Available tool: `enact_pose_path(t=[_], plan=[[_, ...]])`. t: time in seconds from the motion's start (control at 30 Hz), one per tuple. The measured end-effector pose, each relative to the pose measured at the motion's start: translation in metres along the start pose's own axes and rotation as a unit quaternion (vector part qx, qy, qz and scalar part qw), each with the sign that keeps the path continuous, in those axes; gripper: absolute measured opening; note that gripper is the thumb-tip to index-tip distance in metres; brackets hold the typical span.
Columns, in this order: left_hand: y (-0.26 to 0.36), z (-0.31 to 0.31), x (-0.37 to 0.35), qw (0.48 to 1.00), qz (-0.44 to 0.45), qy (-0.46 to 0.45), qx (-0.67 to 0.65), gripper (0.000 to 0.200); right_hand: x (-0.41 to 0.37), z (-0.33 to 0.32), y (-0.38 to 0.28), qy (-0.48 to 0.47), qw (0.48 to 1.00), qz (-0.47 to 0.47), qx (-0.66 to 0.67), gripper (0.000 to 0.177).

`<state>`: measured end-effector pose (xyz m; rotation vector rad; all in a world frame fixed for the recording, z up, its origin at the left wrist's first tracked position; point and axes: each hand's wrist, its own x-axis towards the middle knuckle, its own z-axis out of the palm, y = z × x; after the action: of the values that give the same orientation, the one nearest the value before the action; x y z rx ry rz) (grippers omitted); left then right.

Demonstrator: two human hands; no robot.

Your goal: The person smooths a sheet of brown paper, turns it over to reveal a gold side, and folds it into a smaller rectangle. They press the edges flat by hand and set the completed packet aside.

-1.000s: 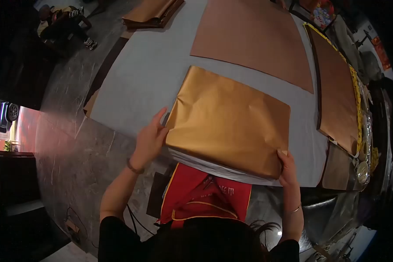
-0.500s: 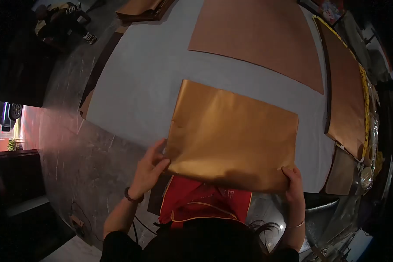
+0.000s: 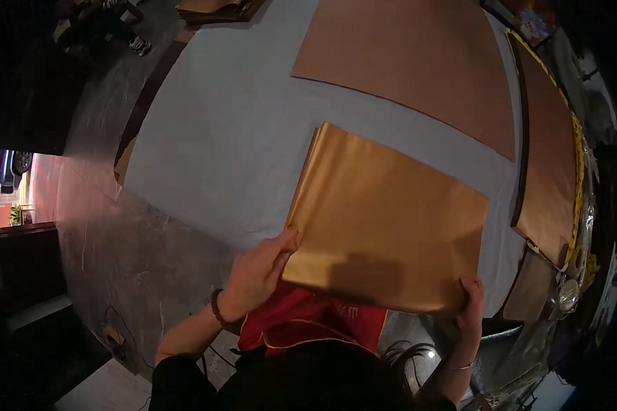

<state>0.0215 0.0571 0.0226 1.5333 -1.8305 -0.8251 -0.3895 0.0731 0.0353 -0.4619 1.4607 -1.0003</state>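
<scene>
A shiny gold sheet [image 3: 391, 212], apparently folded or layered along its left edge, lies slanted over the near side of the table. My left hand [image 3: 257, 270] is closed on the lower part of its left edge, fingers pressed together there. At the near right corner, my right hand [image 3: 471, 301] grips the sheet with the thumb on top; its other fingers are mostly hidden underneath. Beneath the sheet's near edge shows a red apron [image 3: 315, 322] with yellow trim.
White covering [image 3: 206, 137] spreads across the table, with a large brown sheet [image 3: 411, 75] at the back. Brown sheets [image 3: 253, 10] are stacked at the far left. To the right stands a brown panel [image 3: 548, 157] edged in yellow tape. A person [image 3: 106, 27] is at the upper left.
The gold sheet has shifted right and turned slightly clockwise. My left hand, loosely spread beside the left edge before, has closed on it. My right hand has moved a little right and nearer with its corner.
</scene>
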Motion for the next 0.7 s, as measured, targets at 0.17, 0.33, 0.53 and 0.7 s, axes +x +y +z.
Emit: enact_pose_path(t=[0.17, 0.33, 0.53, 0.7], plan=[[0.014, -0.005, 0.003, 0.996, -0.055, -0.068, 0.029, 0.047, 0.002, 0.010, -0.002, -0.037, 0.998, -0.042, 0.016, 0.025], [0.012, -0.005, -0.007, 0.996, -0.062, -0.058, -0.001, 0.044, 0.006, 0.001, 0.006, -0.066, 0.995, -0.039, 0.066, 0.021], [0.006, -0.005, -0.008, 0.998, -0.041, -0.033, -0.018, 0.033, 0.006, 0.001, 0.007, -0.005, 0.999, -0.014, 0.030, 0.019], [0.001, -0.007, -0.008, 0.998, -0.030, -0.059, 0.012, 0.042, 0.011, -0.008, 0.011, 0.010, 1.000, -0.022, -0.007, 0.019]])
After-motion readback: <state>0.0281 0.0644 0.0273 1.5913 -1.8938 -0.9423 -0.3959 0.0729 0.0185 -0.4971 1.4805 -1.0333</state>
